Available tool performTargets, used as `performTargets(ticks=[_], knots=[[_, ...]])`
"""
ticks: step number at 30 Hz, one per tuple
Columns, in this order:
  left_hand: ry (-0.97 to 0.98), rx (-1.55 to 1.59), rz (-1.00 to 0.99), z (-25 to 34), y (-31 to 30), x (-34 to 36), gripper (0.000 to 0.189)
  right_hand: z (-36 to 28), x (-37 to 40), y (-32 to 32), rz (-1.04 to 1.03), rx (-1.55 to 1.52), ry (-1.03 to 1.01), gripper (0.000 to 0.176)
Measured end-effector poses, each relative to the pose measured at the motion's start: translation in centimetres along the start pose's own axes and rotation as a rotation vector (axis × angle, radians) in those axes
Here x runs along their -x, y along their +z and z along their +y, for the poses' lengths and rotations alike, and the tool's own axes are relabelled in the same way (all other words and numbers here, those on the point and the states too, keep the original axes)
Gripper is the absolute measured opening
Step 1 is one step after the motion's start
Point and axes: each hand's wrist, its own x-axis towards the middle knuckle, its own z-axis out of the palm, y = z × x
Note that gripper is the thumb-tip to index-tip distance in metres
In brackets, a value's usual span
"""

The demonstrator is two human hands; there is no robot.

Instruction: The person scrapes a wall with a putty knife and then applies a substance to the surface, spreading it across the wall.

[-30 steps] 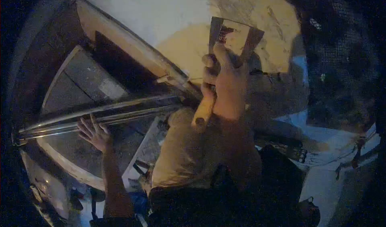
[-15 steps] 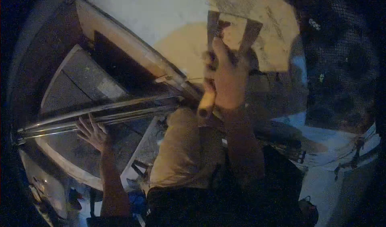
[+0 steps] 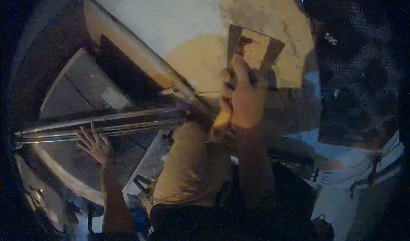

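A pale wall (image 3: 183,19) is filling the upper middle of the frame, with yellow light falling across its right part, while dark mesh (image 3: 354,57) is covering the right side. On the left, a grey rounded panel (image 3: 83,85) is lying beneath a long ledge (image 3: 132,46), which is slanting from the upper left toward the centre. Several metal rails (image 3: 51,133) are crossing that panel from the left edge toward the middle. Your tan trouser leg (image 3: 181,168) is showing at the lower centre. Right of centre, your right hand (image 3: 247,104) is grasping a scraper (image 3: 256,46) around its handle; the broad blade is pointing upward before the wall, and you cannot tell whether it is touching. The rounded handle end is sticking out below your fist. Your left hand (image 3: 95,146) is spreading its fingers over the rails, clenching nothing.
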Motion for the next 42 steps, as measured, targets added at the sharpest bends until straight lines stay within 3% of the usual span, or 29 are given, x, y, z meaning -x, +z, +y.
performTargets(ticks=[3, 7, 10, 12, 13, 15, 17, 21, 25, 28, 32, 36, 42], knots=[[0.01, 0.005, -0.018, 0.3, -0.4, 0.1, 0.054, -0.4, -1.4, 1.7, -0.031, 0.004, -0.024, 0.02], [0.04, 0.005, 0.018, -0.3, -0.2, -0.2, 0.053, -0.3, 0.7, 0.5, 0.014, -0.154, 0.115, 0.024], [0.003, -0.006, -0.014, 0.1, 0.1, 0.0, 0.055, -1.0, 0.1, 1.1, 0.062, 0.015, 0.072, 0.027], [0.0, -0.007, -0.044, 0.1, -0.2, 0.3, 0.055, -0.7, -0.8, 1.9, -0.013, 0.018, 0.074, 0.028], [0.004, -0.006, -0.046, 0.2, -0.4, 0.1, 0.055, 1.3, -1.3, 1.2, -0.02, 0.185, -0.215, 0.026], [0.012, 0.011, -0.044, -0.1, -0.5, -0.2, 0.053, 2.2, -1.0, 0.5, 0.017, 0.245, -0.304, 0.023], [0.017, -0.009, -0.021, -0.3, -0.3, -0.4, 0.054, -0.1, 0.3, 0.5, 0.102, 0.056, 0.109, 0.021], [0.009, -0.025, -0.044, 0.1, -0.4, -0.3, 0.055, -0.4, -0.3, 1.1, -0.048, -0.054, 0.072, 0.017], [0.013, 0.002, -0.035, -0.1, -0.7, -0.5, 0.055, 0.5, 0.4, 0.8, 0.051, -0.126, 0.125, 0.017], [0.005, -0.009, -0.045, 0.0, -0.1, 0.2, 0.055, 0.1, -0.2, 1.9, 0.009, -0.043, 0.028, 0.017], [0.011, 0.002, -0.018, -0.2, -0.4, -0.1, 0.053, 1.6, -0.2, 1.2, -0.08, -0.186, 0.033, 0.017], [0.009, -0.021, -0.007, -0.2, 0.2, 0.0, 0.05, 0.2, -0.6, 1.9, -0.017, -0.035, 0.074, 0.02], [0.022, -0.013, -0.028, 0.0, -0.6, -0.1, 0.05, 1.2, -0.1, 2.0, 0.064, -0.06, 0.043, 0.027]])
